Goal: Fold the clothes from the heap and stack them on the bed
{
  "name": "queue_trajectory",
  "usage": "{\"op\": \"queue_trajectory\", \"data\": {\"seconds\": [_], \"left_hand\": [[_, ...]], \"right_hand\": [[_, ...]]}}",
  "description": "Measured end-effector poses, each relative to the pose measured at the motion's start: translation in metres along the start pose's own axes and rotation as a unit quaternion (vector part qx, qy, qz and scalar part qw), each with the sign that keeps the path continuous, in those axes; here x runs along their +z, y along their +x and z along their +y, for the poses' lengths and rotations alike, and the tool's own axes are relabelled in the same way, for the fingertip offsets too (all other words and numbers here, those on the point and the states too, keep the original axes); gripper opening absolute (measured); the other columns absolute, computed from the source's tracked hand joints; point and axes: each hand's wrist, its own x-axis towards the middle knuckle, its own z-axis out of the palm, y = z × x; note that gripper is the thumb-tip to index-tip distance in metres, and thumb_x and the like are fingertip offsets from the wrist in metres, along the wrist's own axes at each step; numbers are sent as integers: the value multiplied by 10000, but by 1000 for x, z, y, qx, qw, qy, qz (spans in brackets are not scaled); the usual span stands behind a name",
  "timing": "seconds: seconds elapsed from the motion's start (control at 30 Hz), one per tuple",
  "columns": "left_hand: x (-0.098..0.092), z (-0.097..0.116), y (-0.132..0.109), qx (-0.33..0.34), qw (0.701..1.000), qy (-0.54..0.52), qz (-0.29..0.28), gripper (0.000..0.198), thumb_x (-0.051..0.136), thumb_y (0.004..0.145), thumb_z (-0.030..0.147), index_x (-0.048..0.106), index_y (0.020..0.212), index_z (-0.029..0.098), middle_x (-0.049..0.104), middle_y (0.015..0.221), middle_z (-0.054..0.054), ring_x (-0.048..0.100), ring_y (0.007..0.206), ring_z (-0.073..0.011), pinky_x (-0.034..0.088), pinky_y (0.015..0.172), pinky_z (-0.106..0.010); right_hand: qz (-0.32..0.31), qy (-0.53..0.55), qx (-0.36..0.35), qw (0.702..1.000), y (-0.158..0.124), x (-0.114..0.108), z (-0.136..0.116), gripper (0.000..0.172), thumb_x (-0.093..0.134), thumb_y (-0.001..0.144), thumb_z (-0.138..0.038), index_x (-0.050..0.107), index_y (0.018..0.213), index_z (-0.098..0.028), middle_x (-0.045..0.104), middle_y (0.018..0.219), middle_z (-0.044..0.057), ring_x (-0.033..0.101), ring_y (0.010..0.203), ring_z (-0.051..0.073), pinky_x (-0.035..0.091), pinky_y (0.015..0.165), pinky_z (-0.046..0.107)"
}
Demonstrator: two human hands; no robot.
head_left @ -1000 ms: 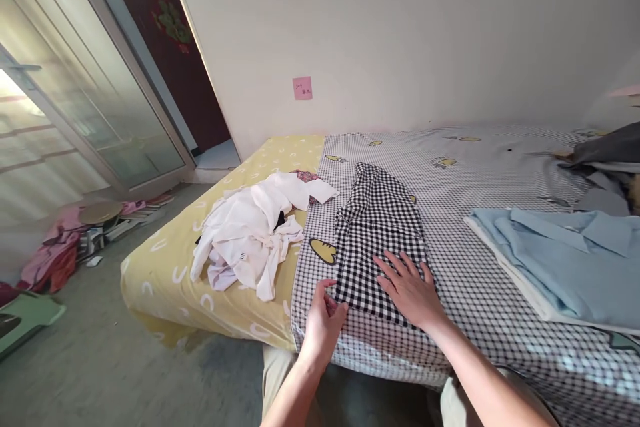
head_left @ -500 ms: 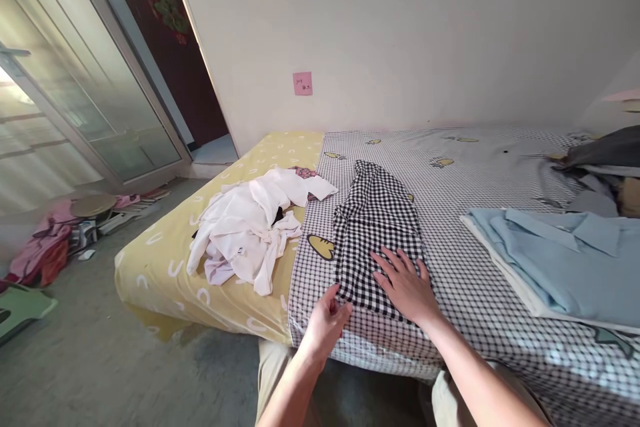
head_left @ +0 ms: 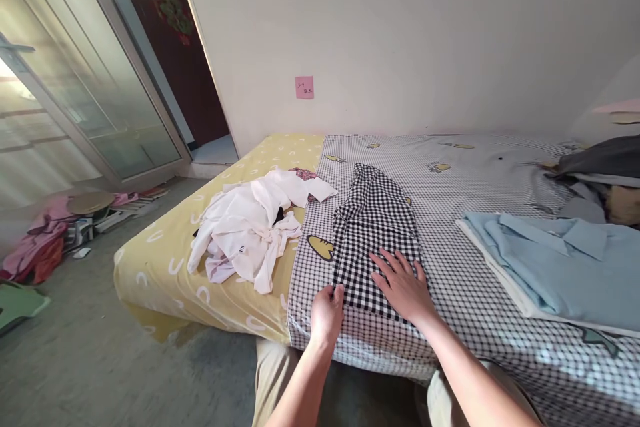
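Note:
A black-and-white gingham garment (head_left: 377,233) lies folded into a long shape on the bed in front of me. My right hand (head_left: 403,287) rests flat on its lower right part, fingers spread. At its near left corner, my left hand (head_left: 327,313) is closed, thumb against fingers, on the cloth's edge; the fingertips are partly hidden. Left of the garment, a crumpled heap of white clothes (head_left: 250,227) spreads over the yellow cloth. To the right, a light blue collared shirt (head_left: 560,267) lies folded on top of something white.
The bed has a checked sheet (head_left: 460,193) and a yellow cover (head_left: 165,267) on its left end. Dark and grey clothes (head_left: 600,160) lie at the far right. A green stool (head_left: 20,303) and pink cloth (head_left: 43,240) are on the floor at left, near a glass door (head_left: 95,80).
My left hand has shifted slightly right and its fingers have closed at the garment's corner. My right hand stays flat on the cloth. The view has moved a little.

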Motion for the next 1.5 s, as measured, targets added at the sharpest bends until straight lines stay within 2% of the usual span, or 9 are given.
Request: {"op": "queue_trajectory", "data": {"seconds": [0.13,0.27,0.43,0.67,1.1,1.33,1.5], "left_hand": [[2,4,-12,4,995,78,64,359,476,995,365,492,657,245,553,579,10,511,591,-163,298,584,-281],[4,6,-20,-4,988,126,89,332,443,1010,358,549,719,241,655,666,-34,574,642,-189,302,613,-297],[5,6,-19,0,984,154,89,359,438,1016,365,550,698,240,691,683,-43,592,639,-187,307,610,-298],[4,4,-19,17,981,167,93,378,407,1030,383,520,695,250,660,648,-19,580,620,-179,321,609,-288],[2,6,-14,31,974,205,90,417,354,1047,385,574,724,240,712,705,-65,629,651,-214,367,615,-308],[4,14,-14,31,958,264,105,410,343,1054,369,645,826,213,765,820,-118,704,794,-265,408,671,-325],[5,17,-14,21,946,305,105,437,312,1060,377,677,895,201,789,883,-132,726,835,-272,438,689,-330]], "right_hand": [[-4,-4,3,1000,0,0,-1,704,105,1029,-694,354,1620,-403,281,1728,-40,193,1602,305,164,1271,642],[-8,-5,7,1000,1,-2,-2,693,110,1031,-689,352,1619,-413,278,1729,-46,193,1603,296,168,1274,633],[-8,0,6,1000,1,-1,-2,684,123,1032,-692,339,1622,-421,271,1730,-55,179,1607,292,154,1276,634],[-7,6,4,1000,-1,-4,-4,702,111,1031,-699,346,1622,-405,267,1730,-55,171,1608,292,146,1280,627],[16,55,-5,998,1,-1,-5,678,162,1035,-703,399,1598,-407,306,1717,-49,189,1603,307,129,1276,653],[13,85,-7,996,1,-6,-9,665,168,1042,-687,398,1599,-406,291,1721,-47,179,1606,306,111,1280,651],[27,107,-13,994,0,-8,-10,644,186,1049,-665,422,1588,-404,320,1710,-38,194,1602,313,111,1278,660]]}}
